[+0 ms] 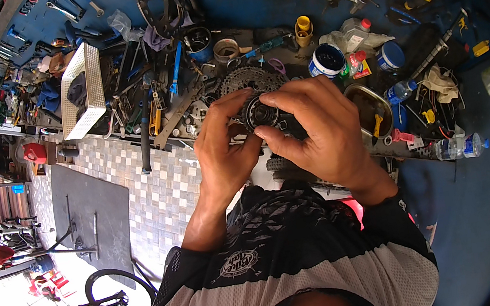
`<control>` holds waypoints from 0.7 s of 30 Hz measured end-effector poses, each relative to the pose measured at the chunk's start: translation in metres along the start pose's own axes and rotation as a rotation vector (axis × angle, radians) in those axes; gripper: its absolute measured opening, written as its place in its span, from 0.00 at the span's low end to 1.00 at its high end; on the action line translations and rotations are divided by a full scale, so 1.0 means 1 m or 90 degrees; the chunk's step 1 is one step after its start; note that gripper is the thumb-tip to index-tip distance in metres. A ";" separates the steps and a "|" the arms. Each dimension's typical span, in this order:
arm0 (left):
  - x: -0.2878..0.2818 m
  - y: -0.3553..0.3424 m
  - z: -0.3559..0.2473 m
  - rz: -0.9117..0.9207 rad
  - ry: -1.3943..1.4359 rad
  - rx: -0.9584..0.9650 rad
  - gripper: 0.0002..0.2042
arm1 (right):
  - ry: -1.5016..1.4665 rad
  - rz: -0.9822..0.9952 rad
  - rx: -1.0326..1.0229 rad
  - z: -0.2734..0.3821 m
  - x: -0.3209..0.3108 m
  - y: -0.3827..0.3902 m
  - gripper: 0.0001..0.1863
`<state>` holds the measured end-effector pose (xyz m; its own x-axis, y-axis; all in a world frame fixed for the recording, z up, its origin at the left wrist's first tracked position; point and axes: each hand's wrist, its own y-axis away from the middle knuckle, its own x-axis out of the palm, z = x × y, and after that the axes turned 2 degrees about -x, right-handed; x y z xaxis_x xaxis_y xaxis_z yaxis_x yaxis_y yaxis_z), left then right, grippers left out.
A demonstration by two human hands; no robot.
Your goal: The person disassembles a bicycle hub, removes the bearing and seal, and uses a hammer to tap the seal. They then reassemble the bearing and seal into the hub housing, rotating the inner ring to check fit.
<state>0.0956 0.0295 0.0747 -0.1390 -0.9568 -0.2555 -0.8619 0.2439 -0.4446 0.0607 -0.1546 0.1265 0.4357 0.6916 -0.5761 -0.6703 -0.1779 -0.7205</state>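
Note:
Between my two hands, in front of my chest, is a round dark metal bicycle hub part (262, 112) with rings nested inside it, like a freehub body. My left hand (217, 141) pinches its left side with thumb and forefinger. On the other side my right hand (324, 123) grips its rim, the forefinger over the top and the thumb below. The part's open round face is turned up; its underside is hidden. Just beyond my fingers, a toothed sprocket cassette (246, 78) lies on the bench.
A white perforated basket (93, 80) stands at the left among many hand tools. To the right are a metal basin (370, 102), a tub of dark grease (327, 61) and a plastic bottle (461, 147). Wrenches hang on the blue wall. A bicycle wheel (92, 299) shows lower left.

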 end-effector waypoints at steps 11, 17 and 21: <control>0.006 0.001 0.010 -0.030 0.000 0.013 0.28 | 0.028 0.015 -0.035 -0.005 0.005 0.001 0.24; 0.007 0.002 0.014 -0.025 0.006 0.015 0.27 | 0.009 0.007 -0.013 -0.002 0.004 0.000 0.24; 0.007 -0.001 0.013 -0.022 0.058 0.003 0.26 | 0.039 0.014 -0.017 -0.002 0.002 0.000 0.24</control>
<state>0.1015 0.0244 0.0623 -0.1529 -0.9749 -0.1616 -0.8642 0.2112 -0.4566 0.0626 -0.1550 0.1245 0.4575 0.6426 -0.6146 -0.6642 -0.2125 -0.7167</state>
